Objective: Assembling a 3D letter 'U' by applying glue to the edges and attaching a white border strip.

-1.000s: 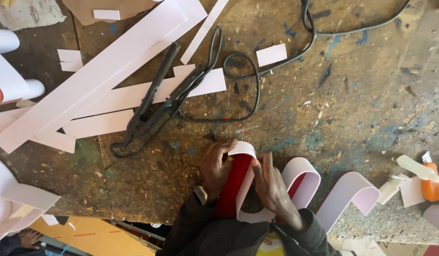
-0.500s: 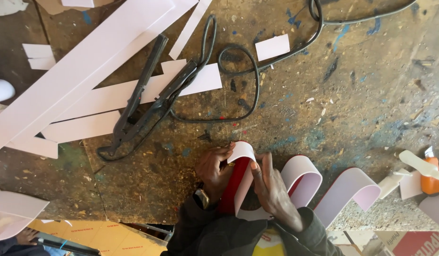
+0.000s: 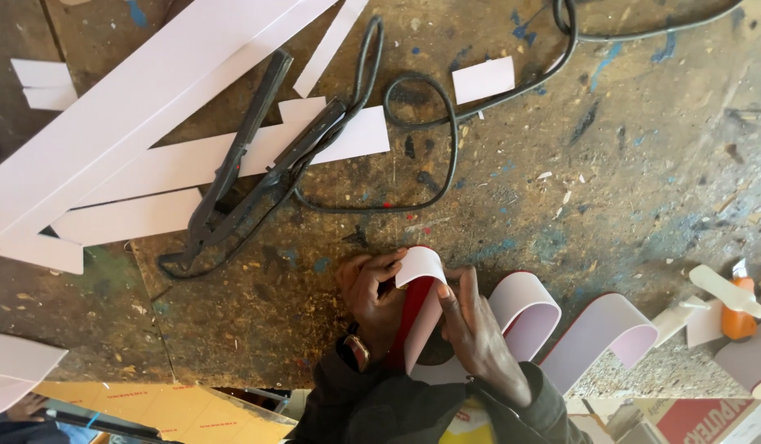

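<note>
My left hand (image 3: 372,296), with a watch at the wrist, and my right hand (image 3: 475,329) both grip a bent strip (image 3: 419,265) at the near edge of the worn workbench (image 3: 561,205). The strip is white on one face and red on the other. Its free end curls over between my fingers. To the right of my right hand the same strip runs on in wavy loops (image 3: 524,304). My dark sleeves hide its lower part.
A black long-handled tool (image 3: 257,164) with a looping cable (image 3: 430,123) lies on long white strips (image 3: 150,107) at the upper left. A small white offcut (image 3: 483,78) lies near the cable. An orange bottle (image 3: 738,308) stands at the right edge. Yellow cardboard (image 3: 109,403) shows below the bench.
The view has moved closer and shifted slightly. Both hands keep hold of the bent strip in about the same place.
</note>
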